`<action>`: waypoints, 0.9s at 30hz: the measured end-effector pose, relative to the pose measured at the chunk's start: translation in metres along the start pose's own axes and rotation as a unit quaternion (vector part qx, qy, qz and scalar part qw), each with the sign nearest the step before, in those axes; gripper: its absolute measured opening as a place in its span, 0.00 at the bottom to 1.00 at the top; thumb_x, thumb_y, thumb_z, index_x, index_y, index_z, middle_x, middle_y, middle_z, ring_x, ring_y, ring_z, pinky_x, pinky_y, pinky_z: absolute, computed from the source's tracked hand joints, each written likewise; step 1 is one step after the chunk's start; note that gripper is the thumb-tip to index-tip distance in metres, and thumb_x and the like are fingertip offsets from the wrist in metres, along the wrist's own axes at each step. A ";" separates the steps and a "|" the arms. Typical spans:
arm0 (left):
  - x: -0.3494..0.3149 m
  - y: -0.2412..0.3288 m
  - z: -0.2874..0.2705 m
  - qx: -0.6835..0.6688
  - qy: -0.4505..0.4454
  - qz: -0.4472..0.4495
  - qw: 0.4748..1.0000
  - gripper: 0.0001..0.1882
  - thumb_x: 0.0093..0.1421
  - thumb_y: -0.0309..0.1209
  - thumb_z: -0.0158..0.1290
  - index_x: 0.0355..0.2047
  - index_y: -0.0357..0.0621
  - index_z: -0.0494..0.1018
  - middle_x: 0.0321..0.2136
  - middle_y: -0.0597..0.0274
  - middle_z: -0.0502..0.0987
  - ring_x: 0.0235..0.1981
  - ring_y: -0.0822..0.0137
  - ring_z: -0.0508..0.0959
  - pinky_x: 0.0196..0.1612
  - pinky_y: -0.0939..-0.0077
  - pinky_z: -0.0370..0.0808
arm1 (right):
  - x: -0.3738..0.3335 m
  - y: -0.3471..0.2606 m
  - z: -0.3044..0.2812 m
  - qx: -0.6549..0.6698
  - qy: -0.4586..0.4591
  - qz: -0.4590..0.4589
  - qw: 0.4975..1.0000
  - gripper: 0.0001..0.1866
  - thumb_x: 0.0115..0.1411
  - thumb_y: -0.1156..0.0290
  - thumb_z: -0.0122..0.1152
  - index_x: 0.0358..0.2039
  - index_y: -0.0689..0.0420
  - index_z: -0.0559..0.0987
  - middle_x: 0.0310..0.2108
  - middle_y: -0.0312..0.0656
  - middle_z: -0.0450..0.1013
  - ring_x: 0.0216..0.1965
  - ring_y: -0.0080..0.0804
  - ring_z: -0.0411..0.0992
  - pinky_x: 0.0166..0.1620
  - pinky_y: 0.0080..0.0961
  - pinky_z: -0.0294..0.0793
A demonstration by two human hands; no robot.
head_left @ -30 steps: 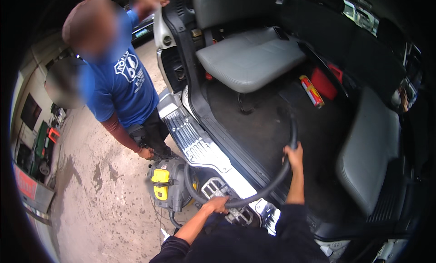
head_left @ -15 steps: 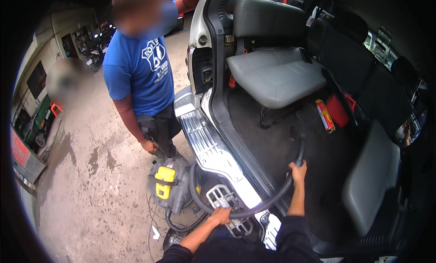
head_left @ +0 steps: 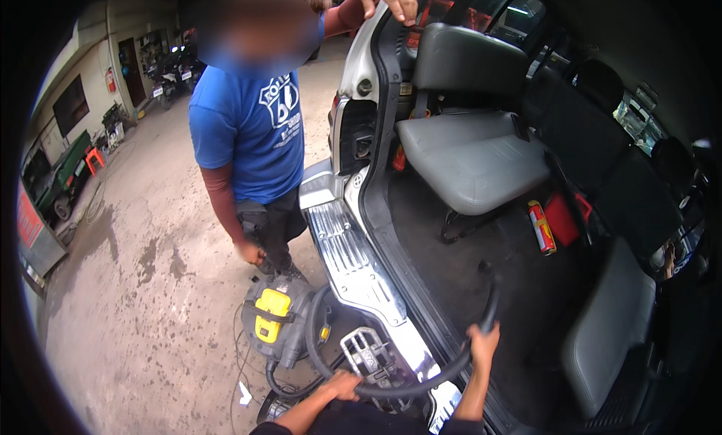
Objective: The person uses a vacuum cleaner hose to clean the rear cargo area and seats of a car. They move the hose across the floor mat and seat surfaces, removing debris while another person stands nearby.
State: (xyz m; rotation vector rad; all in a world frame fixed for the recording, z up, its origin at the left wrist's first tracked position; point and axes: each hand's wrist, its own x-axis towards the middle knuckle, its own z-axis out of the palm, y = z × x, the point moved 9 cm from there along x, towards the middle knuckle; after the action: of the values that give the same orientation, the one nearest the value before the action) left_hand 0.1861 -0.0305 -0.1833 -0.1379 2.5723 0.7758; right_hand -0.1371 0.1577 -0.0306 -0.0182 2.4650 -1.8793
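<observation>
Hose tip point(head_left: 487, 269) nearer sill point(head_left: 421, 303); hose point(head_left: 449, 372) within R point(head_left: 475, 333), prob. L fingers point(head_left: 350, 388)

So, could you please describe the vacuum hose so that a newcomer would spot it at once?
Find the open vehicle, then its shiny bumper. The hose curves over it and inside. Unlike the silvery step nearby, it is dark, tubular and held in the wearer's left hand and right hand.

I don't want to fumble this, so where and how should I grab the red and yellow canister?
Probably round the middle of the canister, coming from lower left in the picture: its long, slim body should wrap easily, and dark floor shows on that side, while the red container crowds the other. The right hand is nearer but holds the hose.
</observation>
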 end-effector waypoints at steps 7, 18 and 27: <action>0.073 -0.010 -0.070 -0.066 0.057 -0.044 0.995 0.28 0.51 0.43 0.61 0.48 0.40 0.68 0.40 0.45 0.78 0.46 0.47 0.77 0.48 0.53 0.71 | 0.146 -0.006 0.074 0.043 -0.002 0.023 0.999 0.33 0.45 0.77 0.61 0.53 0.67 0.63 0.28 0.47 0.71 0.16 0.36 0.71 0.16 0.29 0.73; -0.013 -0.097 0.055 0.082 -0.049 -0.018 0.995 0.27 0.43 0.39 0.63 0.46 0.48 0.75 0.44 0.53 0.75 0.53 0.52 0.71 0.55 0.57 0.67 | -0.146 -0.001 0.038 -0.089 -0.024 0.011 0.996 0.34 0.36 0.75 0.68 0.47 0.66 0.68 0.32 0.51 0.73 0.36 0.46 0.74 0.45 0.38 0.71; 0.038 -0.065 -0.033 -0.050 0.100 -0.034 0.993 0.27 0.47 0.42 0.62 0.46 0.42 0.71 0.42 0.48 0.76 0.49 0.48 0.73 0.52 0.54 0.68 | 0.038 -0.021 0.074 0.076 -0.043 0.045 0.995 0.28 0.44 0.77 0.59 0.48 0.64 0.64 0.22 0.45 0.69 0.12 0.35 0.69 0.14 0.31 0.71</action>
State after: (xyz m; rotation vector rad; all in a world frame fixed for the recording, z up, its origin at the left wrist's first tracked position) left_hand 0.1538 -0.1015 -0.2085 -0.3479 2.6996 0.9060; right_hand -0.1726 0.0794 -0.0313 0.0159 2.2242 -1.9776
